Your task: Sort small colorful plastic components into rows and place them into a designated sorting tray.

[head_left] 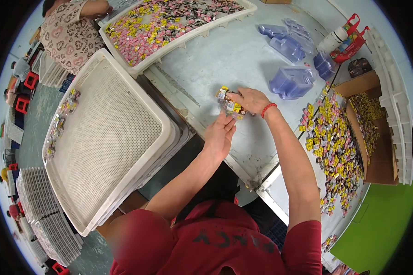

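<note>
Above the grey-white tabletop (192,68), a clear plastic pack (236,109) with small yellow, white and brown pieces sits between my two hands. My left hand (220,135) grips it from the near side, its fingertips at the pack's lower edge. From the far right, my right hand (252,100) closes on the top of the pack, a red beaded bracelet around the wrist. My fingers hide part of the pack, so I cannot tell exactly what the pieces are.
A white mesh tray (110,123) lies on a stack to the left, with several packs along its far-left edge. Behind is a white tray (142,68) of pink and yellow pieces. Blue-tinted plastic shells (291,82), loose pieces (332,151) and a cardboard box (383,156) are right. A person (71,34) works far left.
</note>
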The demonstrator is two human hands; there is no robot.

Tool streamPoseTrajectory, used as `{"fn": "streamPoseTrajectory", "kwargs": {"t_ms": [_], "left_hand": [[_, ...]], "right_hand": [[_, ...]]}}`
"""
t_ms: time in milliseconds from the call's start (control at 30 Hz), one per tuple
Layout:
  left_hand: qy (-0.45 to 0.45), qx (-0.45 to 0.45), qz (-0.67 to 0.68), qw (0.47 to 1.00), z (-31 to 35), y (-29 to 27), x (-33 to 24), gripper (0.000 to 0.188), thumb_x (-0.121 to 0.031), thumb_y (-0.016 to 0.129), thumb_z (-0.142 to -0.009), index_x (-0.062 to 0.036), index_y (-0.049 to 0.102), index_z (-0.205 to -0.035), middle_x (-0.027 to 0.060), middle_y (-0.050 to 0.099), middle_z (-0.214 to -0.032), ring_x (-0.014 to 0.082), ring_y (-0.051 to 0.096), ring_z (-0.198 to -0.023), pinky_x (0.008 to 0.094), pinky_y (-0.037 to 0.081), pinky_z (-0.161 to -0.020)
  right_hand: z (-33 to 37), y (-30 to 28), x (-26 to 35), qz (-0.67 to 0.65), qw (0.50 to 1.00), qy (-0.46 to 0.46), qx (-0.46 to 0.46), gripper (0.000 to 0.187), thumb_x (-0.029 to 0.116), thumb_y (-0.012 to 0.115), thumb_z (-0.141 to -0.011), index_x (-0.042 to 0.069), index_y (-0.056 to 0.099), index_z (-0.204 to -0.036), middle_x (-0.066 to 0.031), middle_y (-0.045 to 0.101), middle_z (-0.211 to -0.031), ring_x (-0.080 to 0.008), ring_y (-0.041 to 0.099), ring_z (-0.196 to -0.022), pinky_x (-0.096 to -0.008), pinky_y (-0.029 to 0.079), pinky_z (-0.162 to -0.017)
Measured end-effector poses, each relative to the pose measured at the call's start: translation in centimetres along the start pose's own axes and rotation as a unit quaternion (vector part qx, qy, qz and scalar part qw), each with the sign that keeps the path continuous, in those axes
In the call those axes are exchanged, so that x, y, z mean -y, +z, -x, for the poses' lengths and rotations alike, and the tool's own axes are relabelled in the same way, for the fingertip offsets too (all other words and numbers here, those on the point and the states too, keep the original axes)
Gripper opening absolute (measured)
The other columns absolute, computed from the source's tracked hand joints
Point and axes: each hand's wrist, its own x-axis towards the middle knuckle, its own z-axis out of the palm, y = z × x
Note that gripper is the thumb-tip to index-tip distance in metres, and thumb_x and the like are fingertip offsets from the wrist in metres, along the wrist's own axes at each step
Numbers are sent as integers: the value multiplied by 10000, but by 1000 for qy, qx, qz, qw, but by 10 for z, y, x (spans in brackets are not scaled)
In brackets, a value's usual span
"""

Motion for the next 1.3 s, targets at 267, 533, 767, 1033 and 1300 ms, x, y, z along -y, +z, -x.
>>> {"fn": "streamPoseTrajectory", "kwargs": {"t_ms": [267,533,767,1033,1300], "left_hand": [[4,36,-104,994,-12,3,-5,350,-340,650,-915,-45,563,-1081,77,578,-1033,190,555,-1006,348,468,-898],[-69,53,-172,981,-1,18,-13,348,-292,666,-894,-36,563,-1106,101,591,-1033,207,581,-971,354,476,-886],[-69,153,-276,946,1,10,-22,485,-338,671,-870,18,526,-1167,129,638,-1037,233,637,-889,373,541,-790],[-109,287,-375,875,31,29,-55,441,-351,552,-952,-56,521,-1279,80,631,-1172,195,637,-1005,344,512,-871],[-110,286,-405,862,68,48,-42,442,-328,548,-954,-56,512,-1301,63,604,-1202,175,609,-1038,336,497,-888]], "right_hand": [[14,6,-7,-78,996,44,-19,719,689,417,-868,10,633,-962,-180,660,-941,-322,638,-847,-429,482,-786],[48,4,-5,-73,993,59,-65,648,617,424,-908,18,657,-990,-194,675,-937,-352,636,-897,-423,470,-795],[84,-4,-11,-165,985,2,-58,508,444,463,-937,-17,673,-977,-206,679,-917,-320,655,-879,-394,501,-774],[162,-4,11,-573,818,44,-3,507,405,579,-940,28,512,-1272,-53,619,-1064,-118,621,-855,-286,541,-687],[194,13,13,-538,823,48,-174,576,435,550,-949,15,456,-1331,-85,593,-1080,-126,592,-859,-287,518,-649]]}}
